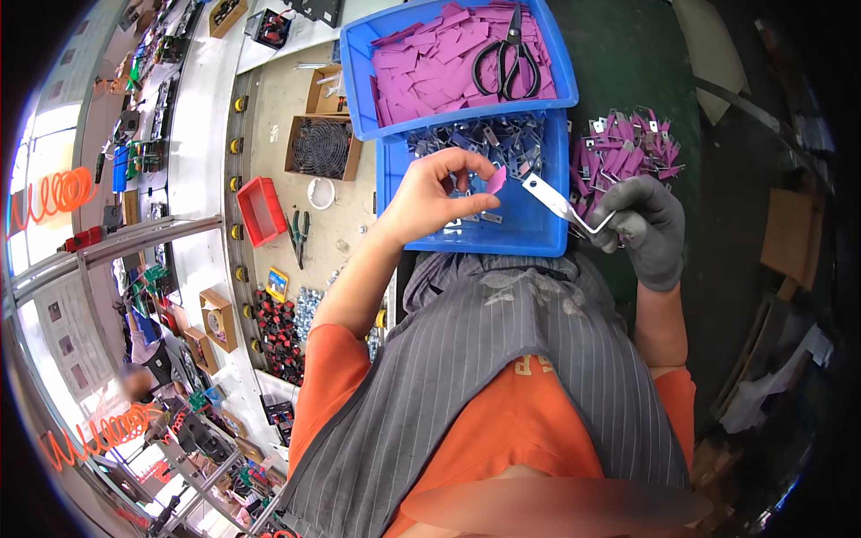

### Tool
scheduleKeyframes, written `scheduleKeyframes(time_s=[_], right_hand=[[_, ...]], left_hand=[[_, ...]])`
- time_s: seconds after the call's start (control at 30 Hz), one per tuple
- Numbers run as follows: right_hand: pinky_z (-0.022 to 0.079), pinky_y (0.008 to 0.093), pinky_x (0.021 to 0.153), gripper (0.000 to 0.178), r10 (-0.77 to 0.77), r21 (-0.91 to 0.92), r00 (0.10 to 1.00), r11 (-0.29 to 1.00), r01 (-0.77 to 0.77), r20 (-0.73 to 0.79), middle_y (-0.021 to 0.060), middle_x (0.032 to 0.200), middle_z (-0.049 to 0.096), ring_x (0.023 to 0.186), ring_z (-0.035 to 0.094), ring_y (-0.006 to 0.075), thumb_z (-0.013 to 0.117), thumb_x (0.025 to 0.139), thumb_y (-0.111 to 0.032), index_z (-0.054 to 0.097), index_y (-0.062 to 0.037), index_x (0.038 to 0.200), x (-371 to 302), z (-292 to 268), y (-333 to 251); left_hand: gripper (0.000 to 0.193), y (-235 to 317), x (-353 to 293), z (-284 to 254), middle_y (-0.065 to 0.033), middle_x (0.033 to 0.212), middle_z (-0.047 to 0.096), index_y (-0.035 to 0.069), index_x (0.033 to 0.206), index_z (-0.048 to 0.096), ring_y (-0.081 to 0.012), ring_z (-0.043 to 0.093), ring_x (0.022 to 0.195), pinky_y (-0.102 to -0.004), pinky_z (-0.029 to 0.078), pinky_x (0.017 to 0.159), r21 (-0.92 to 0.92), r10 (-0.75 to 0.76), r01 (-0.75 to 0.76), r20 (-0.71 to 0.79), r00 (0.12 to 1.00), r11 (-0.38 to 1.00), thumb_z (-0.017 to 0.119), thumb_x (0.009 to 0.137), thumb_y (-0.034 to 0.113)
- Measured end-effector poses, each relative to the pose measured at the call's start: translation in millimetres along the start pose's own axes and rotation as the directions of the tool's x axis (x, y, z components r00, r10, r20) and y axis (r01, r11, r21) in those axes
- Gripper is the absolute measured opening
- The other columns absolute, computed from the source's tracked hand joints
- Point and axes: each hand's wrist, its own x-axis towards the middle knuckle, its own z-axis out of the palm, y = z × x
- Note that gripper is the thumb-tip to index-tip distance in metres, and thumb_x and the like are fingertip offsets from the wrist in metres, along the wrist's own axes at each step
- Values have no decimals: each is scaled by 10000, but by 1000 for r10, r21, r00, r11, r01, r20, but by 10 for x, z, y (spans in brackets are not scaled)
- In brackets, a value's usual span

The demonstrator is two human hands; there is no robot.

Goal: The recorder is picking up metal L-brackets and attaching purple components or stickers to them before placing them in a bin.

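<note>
My bare left hand (439,195) pinches a small purple piece (497,180) between thumb and forefinger, above the lower blue bin (547,235). In my right hand (639,226), which wears a grey glove, is a bent metal bracket (554,199); its flat end with a hole points at the purple piece, a short gap apart. Loose metal brackets (489,134) lie in the lower bin. The upper blue bin (359,76) rests over its far part, full of purple pieces (421,63), with black-handled scissors (508,67) on top. Brackets with purple on them (628,148) are heaped to the right.
Left of the bins are a cardboard box of dark coiled parts (323,148), a red tray (261,212), green-handled pliers (300,235) and a white cup (321,192). Red-and-black parts (281,336) lie nearer me. A person (148,345) is far left.
</note>
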Motion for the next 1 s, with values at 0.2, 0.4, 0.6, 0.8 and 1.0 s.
scheduleKeyframes(time_s=[0.2,0.4,0.6,0.8,1.0], right_hand=[[464,209,541,193,-24,22,999,999,23,49,122,869,628,677,592,115,593,853,-62,551,34,1015,-16,72,-54],[465,211,567,186,-4,-61,996,998,10,92,122,870,633,679,592,112,565,850,-34,558,44,1018,-24,81,-54],[458,194,566,190,138,-186,976,977,-105,171,105,852,635,668,588,95,552,848,-36,566,38,1023,-5,18,-124],[472,215,640,212,282,-345,942,915,-208,181,83,910,628,728,590,105,584,854,-100,578,26,1024,150,22,53],[464,278,707,228,163,-651,972,759,-14,170,87,898,603,776,584,167,617,843,-179,605,-9,994,134,32,306]], left_hand=[[304,37,-26,82,32,850,591,56,921,648,-46,430,634,-198,390,567,43,-22,20,46,999,999,793,662,122],[297,-7,-39,131,24,824,591,64,912,651,-61,439,625,-214,399,573,66,81,-84,42,996,994,790,658,129],[278,76,-64,132,-8,831,606,90,902,651,-129,507,655,-264,444,609,241,132,-145,68,989,960,769,659,153],[268,66,-39,162,-47,873,638,114,915,657,-213,583,773,-318,481,668,286,345,-396,213,914,873,745,672,185],[299,121,-29,151,-58,905,639,123,934,655,-238,584,814,-341,478,730,432,261,-396,340,903,810,746,660,200]])
